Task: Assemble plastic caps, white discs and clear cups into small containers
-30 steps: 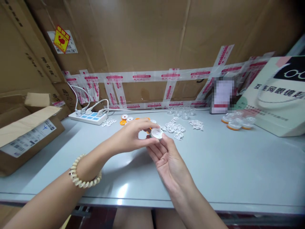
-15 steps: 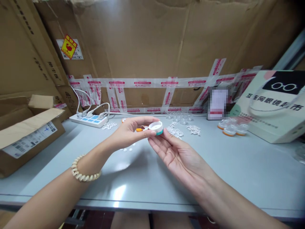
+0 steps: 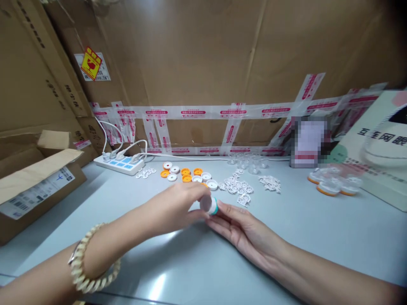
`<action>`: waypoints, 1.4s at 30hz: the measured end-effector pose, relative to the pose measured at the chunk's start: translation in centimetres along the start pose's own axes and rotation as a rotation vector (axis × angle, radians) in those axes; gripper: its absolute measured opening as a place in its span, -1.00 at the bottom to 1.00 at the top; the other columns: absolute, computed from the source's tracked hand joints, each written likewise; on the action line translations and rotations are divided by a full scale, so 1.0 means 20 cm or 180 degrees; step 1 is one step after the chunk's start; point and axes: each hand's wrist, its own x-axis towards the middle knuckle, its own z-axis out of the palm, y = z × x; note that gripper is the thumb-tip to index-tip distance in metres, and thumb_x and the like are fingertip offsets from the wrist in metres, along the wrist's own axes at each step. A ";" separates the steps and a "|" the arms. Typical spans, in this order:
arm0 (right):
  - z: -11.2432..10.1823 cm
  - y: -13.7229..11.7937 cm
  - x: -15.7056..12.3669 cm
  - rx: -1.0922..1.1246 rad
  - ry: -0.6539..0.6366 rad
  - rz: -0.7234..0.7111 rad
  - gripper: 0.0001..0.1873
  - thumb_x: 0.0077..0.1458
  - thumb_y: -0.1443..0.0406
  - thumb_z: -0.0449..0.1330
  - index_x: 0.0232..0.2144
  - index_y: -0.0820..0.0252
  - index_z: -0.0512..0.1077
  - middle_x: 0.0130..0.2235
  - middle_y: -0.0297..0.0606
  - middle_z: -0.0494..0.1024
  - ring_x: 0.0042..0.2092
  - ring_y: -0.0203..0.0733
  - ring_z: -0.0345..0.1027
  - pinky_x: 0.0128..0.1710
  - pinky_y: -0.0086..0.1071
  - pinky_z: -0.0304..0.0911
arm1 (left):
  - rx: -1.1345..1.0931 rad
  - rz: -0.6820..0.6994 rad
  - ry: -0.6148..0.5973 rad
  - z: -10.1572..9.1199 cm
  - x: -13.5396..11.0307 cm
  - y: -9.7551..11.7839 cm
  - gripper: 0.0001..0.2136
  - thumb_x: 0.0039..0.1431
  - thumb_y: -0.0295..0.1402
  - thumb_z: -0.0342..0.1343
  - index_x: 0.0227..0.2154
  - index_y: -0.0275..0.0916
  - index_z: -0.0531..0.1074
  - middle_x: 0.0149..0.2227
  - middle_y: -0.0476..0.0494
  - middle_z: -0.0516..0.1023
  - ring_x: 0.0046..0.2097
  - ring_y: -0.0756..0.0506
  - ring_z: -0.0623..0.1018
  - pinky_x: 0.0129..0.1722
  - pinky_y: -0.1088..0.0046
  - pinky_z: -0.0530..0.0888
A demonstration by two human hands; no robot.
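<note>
My left hand [image 3: 181, 204] pinches a small white round cap with a teal band [image 3: 208, 205] between thumb and fingers. My right hand [image 3: 243, 224], palm turned up, grips its teal side with thumb and fingertips. The cap is tipped on its side, with its hollow white opening facing left. Just behind my hands, several orange round parts [image 3: 186, 178] and white round parts [image 3: 206, 176] lie on the table. One of the orange ones is partly hidden by my left hand. To their right is a heap of small white openwork plastic pieces [image 3: 237, 185].
A second pile of white pieces [image 3: 270, 184] and clear domes [image 3: 252, 163] lie behind. Clear parts with orange bases [image 3: 333, 182] sit at right, by a paper bag [image 3: 378, 156]. A power strip [image 3: 119, 164], an open carton [image 3: 41, 182] and a phone-like pixelated object [image 3: 307, 144] border the grey table [image 3: 318, 237].
Both hands have come lower and nearer with the cap. It has tipped from opening upward to opening left. My view has shifted, and the orange and white parts are now uncovered.
</note>
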 end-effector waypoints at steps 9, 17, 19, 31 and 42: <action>-0.05 0.01 0.02 -0.0091 -0.0190 0.0016 -0.82 -0.09 0.34 0.31 -0.40 0.40 0.53 -0.35 -0.13 0.59 -0.27 -0.25 0.48 -0.12 -0.40 0.36 | -0.0358 0.0171 0.0444 0.09 -0.02 -0.05 -0.90 0.08 -0.41 0.12 -0.33 -0.28 0.36 -0.38 -0.10 0.47 -0.32 -0.03 0.46 -0.33 0.49 0.40; -0.03 0.00 0.03 -0.0133 -0.0111 0.0044 -0.80 -0.07 0.32 0.29 -0.36 0.39 0.51 -0.36 -0.14 0.59 -0.31 -0.25 0.50 -0.18 -0.41 0.38 | -0.0552 -0.0063 0.0516 0.09 -0.01 -0.06 -0.86 0.09 -0.38 0.11 -0.28 -0.29 0.37 -0.35 -0.11 0.47 -0.32 -0.03 0.43 -0.31 0.43 0.39; -0.03 0.01 0.03 -0.0069 -0.0057 0.0077 -0.79 -0.09 0.32 0.31 -0.36 0.37 0.50 -0.38 -0.16 0.59 -0.31 -0.23 0.50 -0.18 -0.38 0.39 | -0.0638 -0.0127 0.0456 0.08 -0.02 -0.05 -0.83 0.10 -0.40 0.09 -0.23 -0.28 0.36 -0.30 -0.13 0.48 -0.28 -0.04 0.44 -0.27 0.41 0.40; -0.03 0.01 0.01 0.0397 -0.0009 0.0156 -0.83 -0.03 0.38 0.26 -0.31 0.37 0.50 -0.32 -0.11 0.60 -0.28 -0.21 0.51 -0.21 -0.40 0.43 | -0.1108 -0.0269 0.0638 0.07 -0.02 -0.05 -0.75 0.09 -0.38 0.13 -0.15 -0.25 0.37 -0.12 -0.15 0.51 -0.17 -0.05 0.47 -0.16 0.38 0.41; -0.03 -0.02 -0.02 0.0575 -0.0064 0.0174 -0.86 -0.03 0.37 0.26 -0.37 0.39 0.51 -0.33 -0.13 0.60 -0.27 -0.20 0.51 -0.21 -0.40 0.44 | -0.2503 -0.0695 0.0495 0.05 -0.02 -0.09 -0.73 0.13 -0.38 0.08 -0.08 -0.20 0.37 -0.03 -0.15 0.45 -0.04 -0.08 0.44 -0.03 0.35 0.38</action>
